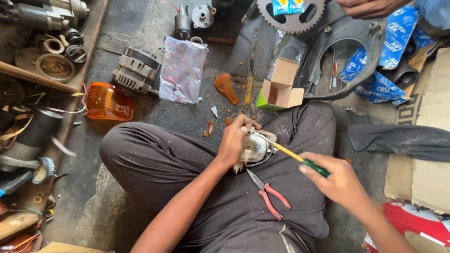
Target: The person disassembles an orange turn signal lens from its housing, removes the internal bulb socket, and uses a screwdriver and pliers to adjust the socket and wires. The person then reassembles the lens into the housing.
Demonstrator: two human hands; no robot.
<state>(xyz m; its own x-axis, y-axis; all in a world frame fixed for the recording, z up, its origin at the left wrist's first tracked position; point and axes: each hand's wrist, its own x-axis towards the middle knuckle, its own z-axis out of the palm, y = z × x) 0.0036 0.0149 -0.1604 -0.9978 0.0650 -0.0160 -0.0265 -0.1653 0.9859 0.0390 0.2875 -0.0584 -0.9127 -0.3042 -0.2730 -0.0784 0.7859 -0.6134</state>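
I sit cross-legged on a dark floor. My left hand [236, 140] grips a small white and chrome lamp housing [255, 149] over my lap. My right hand [338, 180] holds a screwdriver [300, 158] with a green and yellow handle, its shaft reaching left into the housing. Red-handled pliers [269, 192] lie on my dark trousers just below the housing.
An open small cardboard box [279, 86], orange lens shards [226, 87], an orange lamp lens [108, 101], an alternator [135, 70] and a clear plastic bag [183, 69] lie ahead. A sprocket [290, 16] and another person's hand [370, 7] are at the top. Parts fill a left shelf [51, 61].
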